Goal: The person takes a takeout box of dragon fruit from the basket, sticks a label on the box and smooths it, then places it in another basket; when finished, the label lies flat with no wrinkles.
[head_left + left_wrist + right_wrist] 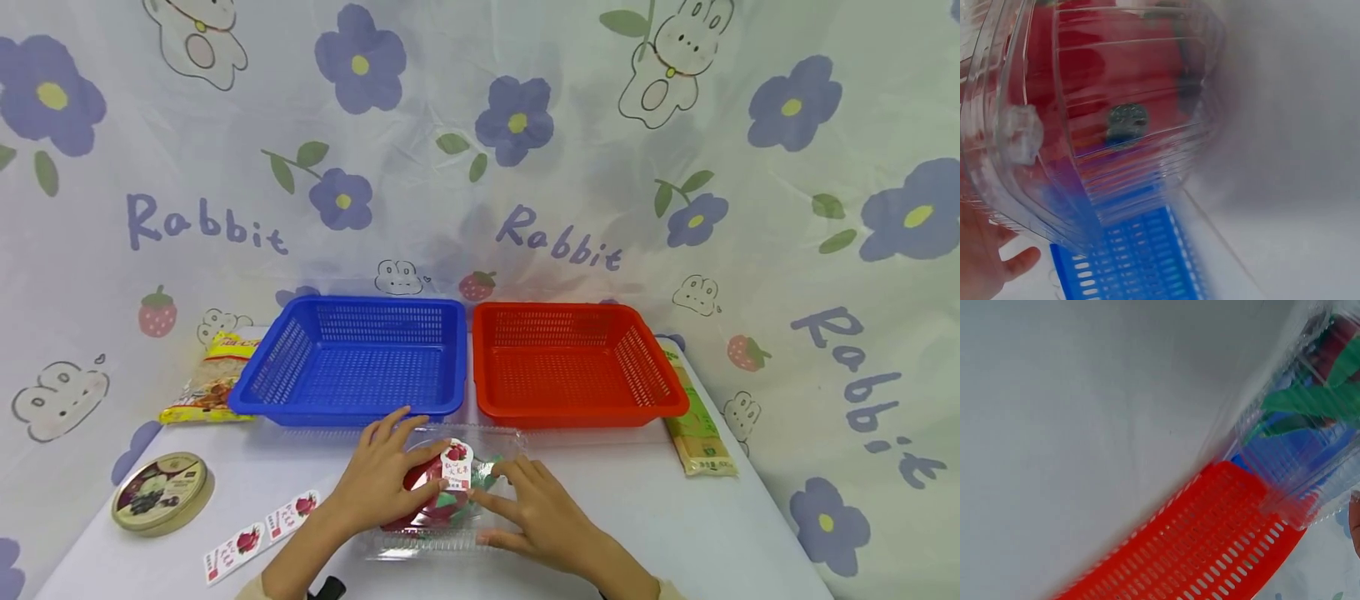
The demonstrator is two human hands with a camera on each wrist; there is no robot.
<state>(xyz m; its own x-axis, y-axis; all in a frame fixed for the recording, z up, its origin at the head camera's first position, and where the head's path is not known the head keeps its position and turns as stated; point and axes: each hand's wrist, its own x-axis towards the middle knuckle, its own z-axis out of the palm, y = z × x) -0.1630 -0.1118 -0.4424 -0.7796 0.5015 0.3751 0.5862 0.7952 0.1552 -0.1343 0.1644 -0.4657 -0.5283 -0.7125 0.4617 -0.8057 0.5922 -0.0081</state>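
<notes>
A clear plastic clamshell box lies on the table, closed over a red dragon fruit with green scales. On its lid is a white sticker with a dragon fruit picture. My left hand rests on the lid's left side, its thumb and a fingertip at the sticker's edge. From the right, my right hand touches the lid with spread fingers, one fingertip at the sticker's lower right. The left wrist view shows the box wall close up; the right wrist view catches its corner.
Behind the box stand a blue basket and a red basket. More stickers and a round tin lie at left. A yellow snack bag and a green packet flank the baskets.
</notes>
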